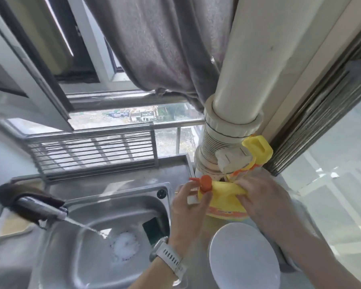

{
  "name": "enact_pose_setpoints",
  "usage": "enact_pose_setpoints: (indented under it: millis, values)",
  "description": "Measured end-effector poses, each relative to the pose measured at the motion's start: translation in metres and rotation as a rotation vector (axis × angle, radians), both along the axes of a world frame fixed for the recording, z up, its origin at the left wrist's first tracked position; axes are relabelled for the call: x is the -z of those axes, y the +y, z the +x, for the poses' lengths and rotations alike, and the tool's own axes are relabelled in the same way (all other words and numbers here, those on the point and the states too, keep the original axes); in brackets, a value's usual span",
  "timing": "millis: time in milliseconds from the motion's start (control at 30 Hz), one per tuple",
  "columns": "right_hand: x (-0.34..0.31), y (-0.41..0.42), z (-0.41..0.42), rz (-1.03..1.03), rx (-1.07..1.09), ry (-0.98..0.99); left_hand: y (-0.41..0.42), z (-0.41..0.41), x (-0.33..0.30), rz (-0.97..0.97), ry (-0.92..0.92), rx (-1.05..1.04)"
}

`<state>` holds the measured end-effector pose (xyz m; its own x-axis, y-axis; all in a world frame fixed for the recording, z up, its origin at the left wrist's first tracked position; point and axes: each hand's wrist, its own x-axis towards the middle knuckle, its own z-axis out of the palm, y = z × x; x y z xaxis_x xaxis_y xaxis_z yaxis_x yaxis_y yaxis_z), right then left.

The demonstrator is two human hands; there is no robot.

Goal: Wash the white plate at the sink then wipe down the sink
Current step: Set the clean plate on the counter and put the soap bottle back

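A white plate [244, 257] lies on the counter to the right of the steel sink [96, 236]. Water runs from the tap [42, 207] into the basin and foams over the drain [124, 247]. Behind the plate stands a yellow detergent bottle [223, 197] with an orange pump top [204, 182]. My right hand [263, 197] grips the bottle's handle side. My left hand [188, 205], with a white watch on the wrist, touches the pump with its thumb and fingers around it. A dark green sponge [154, 226] leans inside the sink's right wall.
A second yellow jug [258, 150] and a pale block stand behind the bottle against a thick white pipe [231, 130]. A metal dish rack [92, 151] sits behind the sink under the window. A grey curtain [165, 44] hangs above. A dark cloth drapes over the tap.
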<state>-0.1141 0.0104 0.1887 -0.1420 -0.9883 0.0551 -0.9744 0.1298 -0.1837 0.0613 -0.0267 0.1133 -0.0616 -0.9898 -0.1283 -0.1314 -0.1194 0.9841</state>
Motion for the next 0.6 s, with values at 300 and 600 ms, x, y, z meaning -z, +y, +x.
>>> enact_pose_setpoints:
  millis: [300, 600]
  values:
    - [0.027, -0.067, 0.141, -0.188, 0.335, -0.191, -0.092, 0.077, 0.011, 0.172, -0.157, -0.064]
    - [0.078, -0.141, 0.157, -0.361, 0.498, -0.183, -0.167, 0.063, 0.037, 0.265, -0.077, 0.156]
